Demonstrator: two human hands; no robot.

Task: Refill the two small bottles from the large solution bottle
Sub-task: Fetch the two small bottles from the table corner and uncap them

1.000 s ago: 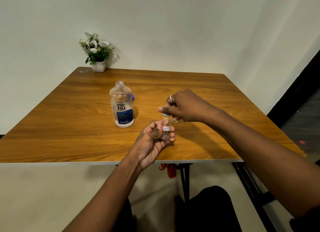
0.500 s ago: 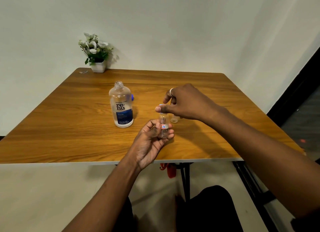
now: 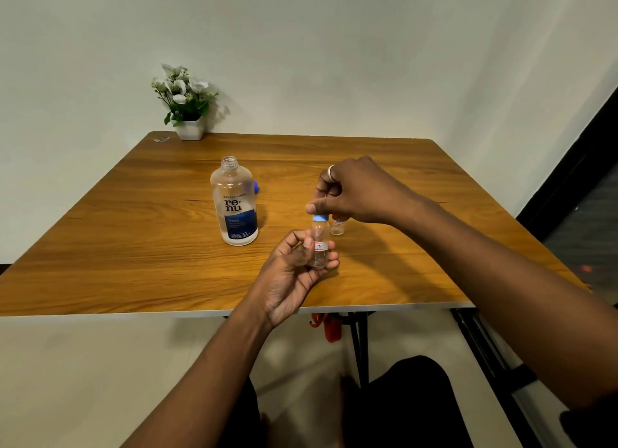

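Note:
The large clear solution bottle (image 3: pixel 235 207) with a blue label stands uncapped on the wooden table (image 3: pixel 133 247). A blue cap (image 3: pixel 256 186) peeks out behind it. My left hand (image 3: pixel 294 270) holds a small clear bottle (image 3: pixel 319 245) upright above the table's near edge. This bottle carries a light blue cap (image 3: pixel 320 218). My right hand (image 3: pixel 347 193) pinches that cap from above with thumb and fingers. A second small bottle (image 3: pixel 337 227) stands on the table just behind, partly hidden under my right hand.
A white pot of artificial flowers (image 3: pixel 187 113) sits at the table's far left corner, with a small clear scrap (image 3: pixel 161 140) beside it. The wall runs behind the table. My knees and the table legs show below the near edge.
My right hand has shifted from beside the held bottle to above it, where its fingers now pinch the blue cap. My left hand has kept the small bottle nearly still.

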